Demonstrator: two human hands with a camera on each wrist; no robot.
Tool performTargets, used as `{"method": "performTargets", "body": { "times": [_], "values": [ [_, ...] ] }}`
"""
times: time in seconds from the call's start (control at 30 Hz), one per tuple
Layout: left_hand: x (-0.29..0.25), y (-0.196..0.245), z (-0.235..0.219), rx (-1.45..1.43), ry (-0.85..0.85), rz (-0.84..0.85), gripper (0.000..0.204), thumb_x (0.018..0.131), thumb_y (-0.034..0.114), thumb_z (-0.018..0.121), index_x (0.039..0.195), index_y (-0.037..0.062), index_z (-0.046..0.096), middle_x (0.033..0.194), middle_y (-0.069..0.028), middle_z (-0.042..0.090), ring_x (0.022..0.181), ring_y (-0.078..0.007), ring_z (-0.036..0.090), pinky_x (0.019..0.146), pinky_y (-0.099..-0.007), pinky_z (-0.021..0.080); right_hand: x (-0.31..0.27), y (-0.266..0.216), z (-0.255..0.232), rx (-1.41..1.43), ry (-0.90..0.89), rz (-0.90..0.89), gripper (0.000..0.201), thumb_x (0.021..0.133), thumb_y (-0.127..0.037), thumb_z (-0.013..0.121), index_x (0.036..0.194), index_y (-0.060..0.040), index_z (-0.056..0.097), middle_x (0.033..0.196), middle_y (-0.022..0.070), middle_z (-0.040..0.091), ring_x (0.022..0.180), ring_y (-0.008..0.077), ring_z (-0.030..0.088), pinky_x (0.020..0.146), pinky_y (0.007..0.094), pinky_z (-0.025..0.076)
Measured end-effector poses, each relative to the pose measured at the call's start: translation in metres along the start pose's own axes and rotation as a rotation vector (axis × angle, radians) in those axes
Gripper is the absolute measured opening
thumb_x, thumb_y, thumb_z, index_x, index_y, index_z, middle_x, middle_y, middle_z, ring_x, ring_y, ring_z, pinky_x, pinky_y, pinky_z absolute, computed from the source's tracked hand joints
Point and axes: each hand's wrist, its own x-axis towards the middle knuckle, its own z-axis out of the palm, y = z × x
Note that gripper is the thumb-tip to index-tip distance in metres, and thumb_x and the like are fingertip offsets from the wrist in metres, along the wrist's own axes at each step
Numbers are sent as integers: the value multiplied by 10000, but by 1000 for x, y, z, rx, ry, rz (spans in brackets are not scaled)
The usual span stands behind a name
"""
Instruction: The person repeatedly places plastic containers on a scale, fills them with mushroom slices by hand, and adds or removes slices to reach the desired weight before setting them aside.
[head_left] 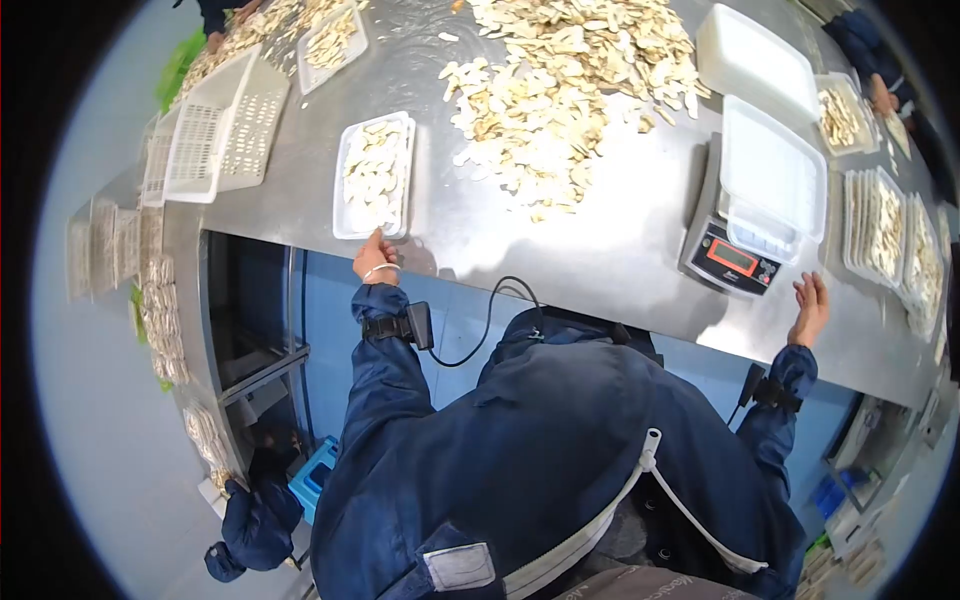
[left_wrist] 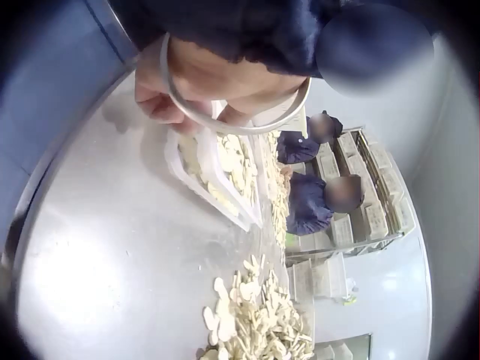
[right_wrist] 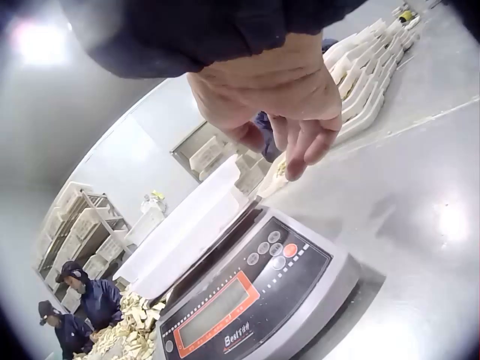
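My left hand (head_left: 376, 260) grips the near end of a white plastic tray (head_left: 341, 205) filled with pale sliced pieces (head_left: 372, 170). In the left wrist view, fingers (left_wrist: 161, 109) curl at the tray's end, and two stacked rims show; the fingertips are partly hidden. My right hand (head_left: 810, 312) is at the right of the digital scale (head_left: 735, 262), holding nothing, its fingers loosely bent above the table in the right wrist view. On the scale sits a translucent plastic tray (head_left: 775, 165) with no slices in it.
A large heap of slices (head_left: 560, 110) covers the table's far middle. White baskets (head_left: 245, 120) stand at the left. Stacked empty trays (head_left: 755, 60) are beyond the scale, and filled trays (head_left: 880, 225) line up at the right. Other people (head_left: 255, 515) are around the table.
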Motion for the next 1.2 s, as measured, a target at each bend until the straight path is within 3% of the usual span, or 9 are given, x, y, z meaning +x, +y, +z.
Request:
{"method": "performTargets", "body": {
  "times": [0.13,0.17,0.2,0.47,0.57,0.73,0.93,1.03,1.2],
  "values": [
    [51,-13,-19,-10,-237,-12,270,850,329,669,879,65,622,749,-62,609,603,-151,563,508,-240,444,-6,-20,7,52,-24,-98,337,911,-162,548,1211,-7,552,1116,109,642,911,191,643,816,289,483],
    [57,-18,-15,-50,-165,35,291,866,342,640,932,58,628,786,-67,625,683,-152,579,584,-219,461,-12,-34,9,-27,24,-107,328,908,-131,535,1204,8,552,1105,122,644,890,194,648,786,275,491],
    [42,-1,-12,-198,-293,-27,152,828,161,665,849,17,622,733,-68,614,649,-147,577,582,-239,482,-13,-37,8,-1,23,-108,331,897,-115,541,1198,22,551,1090,123,648,878,196,650,775,271,492],
    [17,22,-5,-209,-306,344,122,862,80,616,918,-23,585,880,-103,635,767,-177,615,686,-294,534,-3,-72,-4,21,193,-219,287,859,-32,517,1130,38,584,1026,109,653,789,150,631,754,258,471],
    [-68,54,34,-162,-361,414,96,868,67,611,929,30,546,953,-102,636,835,-177,626,709,-305,525,11,-97,-3,5,216,-309,259,851,-15,512,1085,36,610,1008,109,657,784,135,619,742,248,475],
    [-166,68,123,-23,-821,325,164,871,91,598,1021,58,541,991,-80,633,906,-180,622,753,-332,520,18,-148,38,111,-168,-370,241,883,-30,539,1101,2,636,982,65,649,801,124,590,740,246,470],
    [-290,29,246,77,-1249,99,218,870,48,584,1083,54,540,1003,-80,638,910,-171,627,774,-316,527,42,-192,67,209,-506,-151,317,941,-235,519,1111,7,634,923,36,646,757,86,564,713,223,441],
    [-320,11,290,164,-1339,96,209,881,29,574,1077,65,514,1012,-81,647,898,-133,626,725,-276,527,68,-193,56,146,-510,-152,302,921,-210,553,1116,10,620,839,13,628,720,67,531,674,221,433],
    [-356,-3,333,219,-1317,314,208,889,-11,530,1085,39,478,1030,-87,637,912,-109,608,736,-230,492,107,-183,36,73,-505,-255,126,852,-61,615,954,9,596,762,-15,586,677,58,516,621,211,433]
  ]
}}
